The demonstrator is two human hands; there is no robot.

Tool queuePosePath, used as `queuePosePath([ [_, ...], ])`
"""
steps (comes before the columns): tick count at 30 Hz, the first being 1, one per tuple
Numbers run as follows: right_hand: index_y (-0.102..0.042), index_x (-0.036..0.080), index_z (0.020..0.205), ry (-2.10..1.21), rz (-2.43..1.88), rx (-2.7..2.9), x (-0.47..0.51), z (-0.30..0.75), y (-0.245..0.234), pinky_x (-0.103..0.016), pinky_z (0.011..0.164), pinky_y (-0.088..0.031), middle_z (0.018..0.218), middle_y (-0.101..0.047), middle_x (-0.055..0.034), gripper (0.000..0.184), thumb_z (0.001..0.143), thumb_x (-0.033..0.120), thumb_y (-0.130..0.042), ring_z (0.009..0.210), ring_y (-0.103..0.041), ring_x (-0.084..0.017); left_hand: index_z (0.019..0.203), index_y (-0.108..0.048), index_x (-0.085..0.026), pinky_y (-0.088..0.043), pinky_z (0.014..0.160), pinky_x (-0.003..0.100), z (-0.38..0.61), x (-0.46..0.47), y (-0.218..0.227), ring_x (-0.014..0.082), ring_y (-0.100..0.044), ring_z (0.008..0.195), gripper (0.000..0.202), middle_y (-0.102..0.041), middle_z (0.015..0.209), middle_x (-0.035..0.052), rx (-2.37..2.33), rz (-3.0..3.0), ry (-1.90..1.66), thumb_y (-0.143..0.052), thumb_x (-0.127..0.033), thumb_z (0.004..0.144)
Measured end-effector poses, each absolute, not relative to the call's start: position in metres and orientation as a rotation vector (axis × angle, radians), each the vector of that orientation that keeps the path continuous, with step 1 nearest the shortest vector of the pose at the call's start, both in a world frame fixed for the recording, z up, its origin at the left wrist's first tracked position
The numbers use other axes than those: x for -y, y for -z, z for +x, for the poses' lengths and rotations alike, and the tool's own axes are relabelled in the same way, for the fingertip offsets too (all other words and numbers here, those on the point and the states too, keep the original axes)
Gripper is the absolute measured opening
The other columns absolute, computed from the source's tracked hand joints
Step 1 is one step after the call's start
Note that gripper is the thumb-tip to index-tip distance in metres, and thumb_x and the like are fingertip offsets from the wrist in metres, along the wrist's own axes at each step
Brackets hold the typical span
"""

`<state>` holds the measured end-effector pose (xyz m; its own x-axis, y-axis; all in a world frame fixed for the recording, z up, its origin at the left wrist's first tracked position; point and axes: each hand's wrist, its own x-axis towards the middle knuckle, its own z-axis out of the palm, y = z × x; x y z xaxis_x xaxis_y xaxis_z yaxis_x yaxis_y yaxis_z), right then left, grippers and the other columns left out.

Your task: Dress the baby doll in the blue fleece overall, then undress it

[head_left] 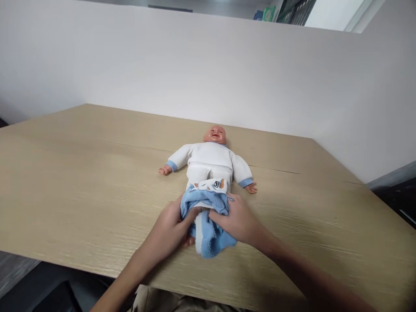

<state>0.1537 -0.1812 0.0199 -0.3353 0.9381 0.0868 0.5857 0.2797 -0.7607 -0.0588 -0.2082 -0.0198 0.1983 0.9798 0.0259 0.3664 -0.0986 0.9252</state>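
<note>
A baby doll (211,154) lies on its back on the wooden table, head toward the wall and arms spread. It wears a white top with light blue cuffs and white bottoms. Over its lower legs is a bunched blue fleecy baby garment (212,240) with a white lining and a white patterned part folded up on top. My left hand (173,223) grips the garment's left side, thumb inside the opening. My right hand (235,219) grips the right side the same way. One doll foot shows beside my left hand; the other is hidden by the cloth.
The wooden table (81,182) has thin seams across its top. A white partition wall (195,65) rises behind it. Below the near left edge is a dark chair-like object (58,286). Dark items stand past the right edge.
</note>
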Motion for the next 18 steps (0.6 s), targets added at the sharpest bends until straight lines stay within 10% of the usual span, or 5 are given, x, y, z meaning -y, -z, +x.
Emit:
queuePosePath([
  [12, -0.077, 0.025, 0.087, -1.085, -1.236, 2.050, 0.194, 0.155, -0.060, -0.044, 0.105, -0.059, 0.107, -0.086, -0.0029, 0.009, 0.090, 0.026, -0.069, 0.107, -0.079, -0.028, 0.137, -0.064, -0.031, -0.052, 0.099, 0.031, -0.073, 0.241, -0.006, 0.0264, -0.069, 0.116, 0.034, -0.071, 0.144, 0.0020, -1.205, 1.551, -0.899, -0.067, -0.036, 0.103],
  [18, -0.078, 0.026, 0.111, -0.904, -1.302, 2.206, 0.208, 0.144, -0.041, -0.046, 0.102, -0.059, 0.120, -0.084, -0.0081, 0.025, 0.087, 0.023, -0.073, 0.111, -0.078, -0.032, 0.123, -0.058, -0.026, -0.049, 0.095, 0.043, -0.079, 0.252, 0.016, 0.0358, -0.072, 0.110, 0.032, -0.076, 0.112, 0.0085, -1.394, 1.662, -0.712, -0.052, -0.054, 0.110],
])
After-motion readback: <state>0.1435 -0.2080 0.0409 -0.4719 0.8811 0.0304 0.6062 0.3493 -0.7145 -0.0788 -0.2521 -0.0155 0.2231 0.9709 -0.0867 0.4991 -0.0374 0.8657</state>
